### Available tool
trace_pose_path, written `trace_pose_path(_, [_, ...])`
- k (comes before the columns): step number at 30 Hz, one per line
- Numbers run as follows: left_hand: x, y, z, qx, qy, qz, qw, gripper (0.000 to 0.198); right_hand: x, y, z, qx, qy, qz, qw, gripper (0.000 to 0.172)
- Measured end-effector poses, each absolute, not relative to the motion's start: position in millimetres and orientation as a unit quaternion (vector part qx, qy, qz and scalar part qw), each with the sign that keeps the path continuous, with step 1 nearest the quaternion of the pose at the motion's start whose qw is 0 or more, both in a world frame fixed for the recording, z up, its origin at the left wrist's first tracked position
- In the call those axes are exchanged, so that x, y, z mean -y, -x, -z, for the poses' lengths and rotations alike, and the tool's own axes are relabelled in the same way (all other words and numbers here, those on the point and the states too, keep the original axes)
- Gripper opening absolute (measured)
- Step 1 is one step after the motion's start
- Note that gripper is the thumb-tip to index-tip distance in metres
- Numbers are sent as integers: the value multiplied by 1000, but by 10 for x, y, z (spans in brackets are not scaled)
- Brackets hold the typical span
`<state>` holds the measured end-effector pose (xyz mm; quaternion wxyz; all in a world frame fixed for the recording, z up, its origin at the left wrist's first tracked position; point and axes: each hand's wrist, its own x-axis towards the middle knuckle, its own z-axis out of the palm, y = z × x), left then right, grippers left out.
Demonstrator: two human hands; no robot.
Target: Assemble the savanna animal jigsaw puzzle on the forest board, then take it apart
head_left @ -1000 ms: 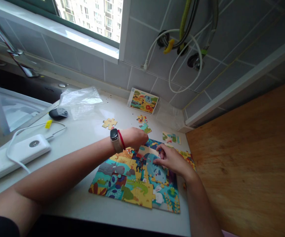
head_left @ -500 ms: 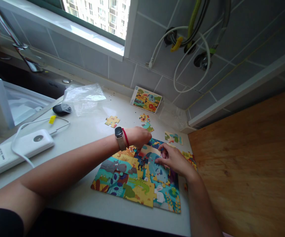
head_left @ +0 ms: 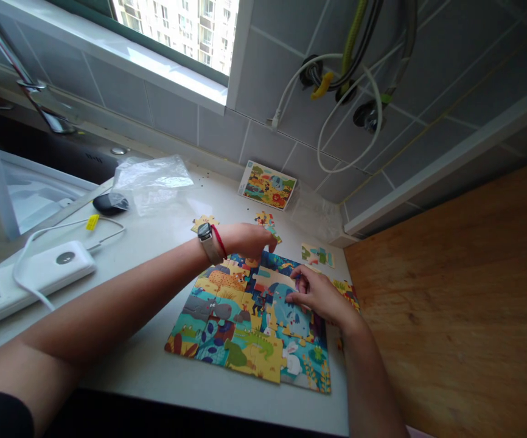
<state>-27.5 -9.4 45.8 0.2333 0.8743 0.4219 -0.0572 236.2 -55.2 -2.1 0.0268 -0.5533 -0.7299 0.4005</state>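
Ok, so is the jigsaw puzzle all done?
Not done yet. The jigsaw puzzle is mostly joined up, but loose pieces still lie apart from it on the white counter.

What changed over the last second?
The left hand moved forward, off the top edge of the puzzle toward the loose pieces; no grip is visible. The right hand stayed on the puzzle, and the puzzle itself stayed as it was.
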Motion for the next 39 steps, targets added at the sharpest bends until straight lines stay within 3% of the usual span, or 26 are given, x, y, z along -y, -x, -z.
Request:
trace_pose_path(7, [-132,691,-483,-503,-844,12,188,41,523,-2482,18,733,557,-389,21,38])
trace_pose_path(13, [-281,916,-448,-597,-794,-81,82,36,503,-2511,15,724,559,-403,27,37])
trace_pose_path(19, [-438,790,-7,-521,-833,-148,117,41,498,-2543,29,711,559,-424,40,39])
trace_pose_path(24, [-448,665,302,-485,-854,-122,143,43,485,-2588,-1,716,554,-424,29,38])
trace_pose_path(31, [-405,638,280,-493,-854,-111,124,26,471,-2643,1,722,546,-425,19,36])
trace_pose_path(39, [-384,571,228,-550,-817,-122,123,21,483,-2643,-13,715,549,-433,7,39])
